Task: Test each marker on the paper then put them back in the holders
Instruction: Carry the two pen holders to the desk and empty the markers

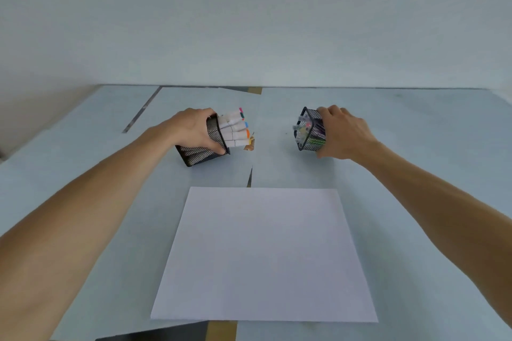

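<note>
Here, both hands are out over the table (pixel 83 174), each wrapped around a black mesh holder. The left hand (pixel 194 130), at about 11 o'clock from the paper (pixel 263 255), grips the left holder (pixel 213 133) with curled fingers and tips it over, its mouth pointing toward 3 o'clock. White markers (pixel 234 130) with coloured ends stick out of it, pink at the top, then blue, orange and yellow lower down. The right hand (pixel 343 133), at about 1 o'clock from the paper, grips the right holder (pixel 310 130), tilted with its mouth toward 9 o'clock; the pens (pixel 303 127) inside it are blurred. The paper lies flat, near the two holders but apart from them.
</note>
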